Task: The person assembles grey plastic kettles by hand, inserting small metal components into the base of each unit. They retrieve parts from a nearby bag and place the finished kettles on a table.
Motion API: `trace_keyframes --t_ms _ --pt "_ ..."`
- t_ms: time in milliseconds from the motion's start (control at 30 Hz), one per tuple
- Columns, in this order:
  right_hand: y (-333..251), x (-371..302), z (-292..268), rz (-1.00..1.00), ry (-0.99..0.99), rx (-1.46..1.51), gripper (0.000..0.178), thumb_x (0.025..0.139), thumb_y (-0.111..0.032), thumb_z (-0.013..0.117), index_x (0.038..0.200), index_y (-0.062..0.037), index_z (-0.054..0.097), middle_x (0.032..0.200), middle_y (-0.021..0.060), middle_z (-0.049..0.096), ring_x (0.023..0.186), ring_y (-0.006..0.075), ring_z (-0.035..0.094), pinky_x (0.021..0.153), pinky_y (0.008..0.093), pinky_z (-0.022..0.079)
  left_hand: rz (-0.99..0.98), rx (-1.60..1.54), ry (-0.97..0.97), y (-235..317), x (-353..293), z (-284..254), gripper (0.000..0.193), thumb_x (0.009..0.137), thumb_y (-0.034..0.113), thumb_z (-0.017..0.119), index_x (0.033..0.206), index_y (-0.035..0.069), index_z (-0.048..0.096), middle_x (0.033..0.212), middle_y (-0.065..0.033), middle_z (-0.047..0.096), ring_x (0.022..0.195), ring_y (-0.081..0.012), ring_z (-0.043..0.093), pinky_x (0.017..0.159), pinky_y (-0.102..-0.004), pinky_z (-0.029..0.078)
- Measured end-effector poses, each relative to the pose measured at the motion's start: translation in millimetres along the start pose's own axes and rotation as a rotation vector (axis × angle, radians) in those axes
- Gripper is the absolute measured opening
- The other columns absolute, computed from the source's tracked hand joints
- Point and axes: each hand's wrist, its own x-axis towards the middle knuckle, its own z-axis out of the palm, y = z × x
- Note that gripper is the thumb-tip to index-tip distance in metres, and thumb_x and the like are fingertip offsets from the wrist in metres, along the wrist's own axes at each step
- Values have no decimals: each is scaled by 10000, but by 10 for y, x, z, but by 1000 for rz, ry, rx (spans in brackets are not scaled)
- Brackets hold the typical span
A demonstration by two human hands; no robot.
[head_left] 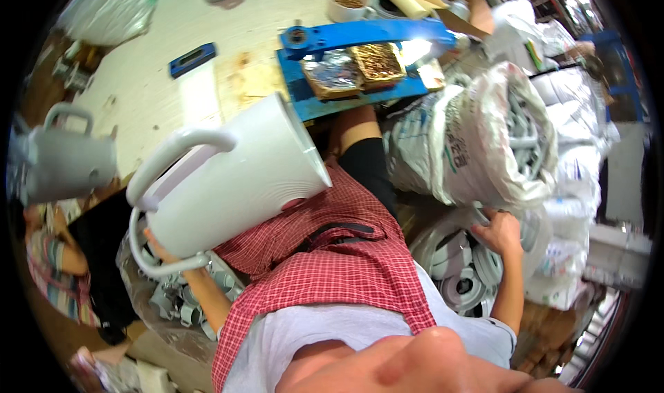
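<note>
A large light-grey plastic jug (242,178) lies tilted across my lap, its wide rim toward the upper right and its handle on the table side. My left hand (159,246) grips it at the lower left end, partly hidden behind it. A curved grey bar (142,254) loops past that hand; I cannot tell how it joins the jug. On my right, my right hand (501,232) is closed at the edge of a tub (418,244) lined with clear plastic. Round grey parts (465,286) lie in the tub. What those fingers hold is hidden.
A blue press-like fixture (373,34) on the table holds boxes of small metal pieces (379,62). A blue tool (193,59) and a cup (348,4) also lie there. A white sack (477,130) of grey handles stands right; small grey parts (187,303) fill a bag left.
</note>
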Motion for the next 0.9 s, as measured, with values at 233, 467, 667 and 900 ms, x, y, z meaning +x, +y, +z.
trace_keyframes --t_ms 233,467,667,900 --pt "-2376 586 -691 -1213 854 970 776 663 -304 864 1314 11 581 1003 141 620 860 293 585 766 386 484 -66 -28 13 -192 52 54 391 1057 319 420 1327 54 517 1218 -76 620 1050 -197 622 888 -325 536" --pt "-3028 774 -702 -1645 854 1155 767 590 -360 867 1169 91 642 860 132 588 737 259 553 665 374 451 -14 101 322 -165 -159 -393 379 1049 308 449 1306 45 536 1120 -79 650 969 -171 649 828 -299 550" --pt "-3292 865 -543 -1596 500 1348 810 689 -503 793 1187 112 617 853 123 567 757 225 529 655 331 424 250 378 551 194 -463 -401 528 1042 424 413 941 -6 703 804 -78 703 682 -164 670 606 -293 541" --pt "-4023 1048 -292 -676 -897 1444 678 879 -426 691 1256 119 545 1076 184 659 926 241 656 803 373 535 1253 1033 142 878 -929 70 508 1000 333 426 847 -73 689 748 -160 674 691 -256 652 655 -367 526"
